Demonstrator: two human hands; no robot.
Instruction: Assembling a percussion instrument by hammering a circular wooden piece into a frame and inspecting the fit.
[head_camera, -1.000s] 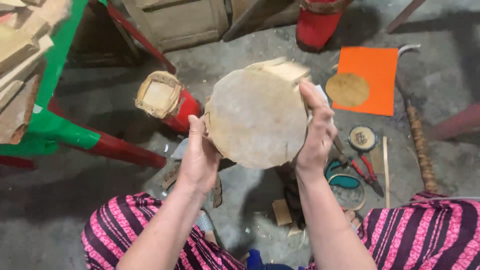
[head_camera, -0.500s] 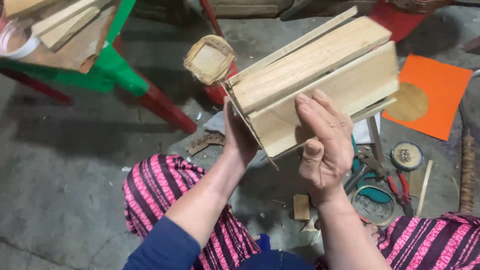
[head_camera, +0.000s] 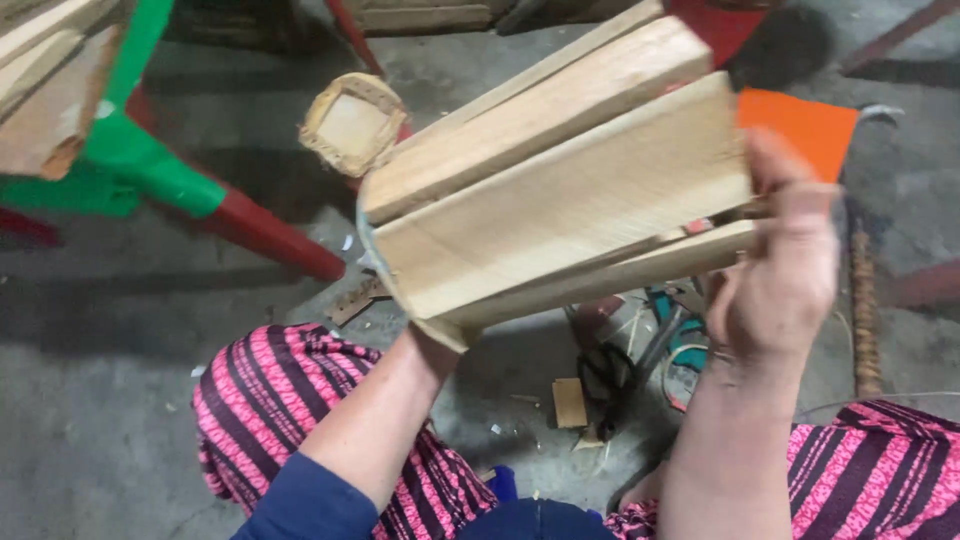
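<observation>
I hold a pale wooden drum body (head_camera: 560, 190) built of flat planks, lying on its side in front of me. My right hand (head_camera: 785, 270) grips its far end on the right, fingers around the rim, slightly blurred. My left hand is hidden behind the near end of the drum; only its wrist and forearm (head_camera: 400, 400) show, reaching up under the skin-covered end at the lower left.
A small square woven-rim frame (head_camera: 352, 125) sits on a red leg behind the drum. A green and red stand (head_camera: 150, 170) carries wood pieces at the left. An orange sheet (head_camera: 805, 125), scissors (head_camera: 605, 385), a wooden block (head_camera: 570, 402) and tools lie on the concrete floor.
The drum was first held upright with its round skin facing me. It has since been turned on its side and brought closer, and my right hand moved from its side to the far end.
</observation>
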